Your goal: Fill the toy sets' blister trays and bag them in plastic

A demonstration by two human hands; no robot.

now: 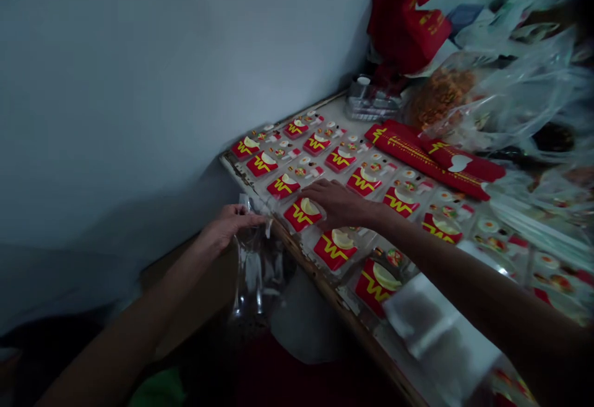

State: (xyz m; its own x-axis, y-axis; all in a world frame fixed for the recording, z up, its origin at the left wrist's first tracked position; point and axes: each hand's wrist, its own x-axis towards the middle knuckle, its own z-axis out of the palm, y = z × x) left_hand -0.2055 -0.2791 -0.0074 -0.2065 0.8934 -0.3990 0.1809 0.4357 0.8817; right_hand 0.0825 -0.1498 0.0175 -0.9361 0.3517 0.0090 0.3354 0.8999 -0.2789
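At the table's left edge my left hand (232,222) is closed in a pinch on the top of a clear plastic bag (260,265), which hangs down below it. My right hand (336,201) reaches over the table, its fingers stretched across a small clear packet and no firm grip visible. Just under and beside these fingers lies a red packet (302,214) with a yellow zigzag mark and a pale crescent-shaped piece. Similar red and clear packets (335,250) lie in rows, with small food-shaped pieces such as fried eggs. The undersides of my right fingers are hidden.
A plain wall (185,73) borders the table (334,110) on the left. Folded red cloth pieces (431,156) lie behind the rows. Further back are a clear plastic box (374,99), a bag of orange-brown bits (443,94) and a red bag (403,17). White translucent sheets (440,326) lie near my right forearm.
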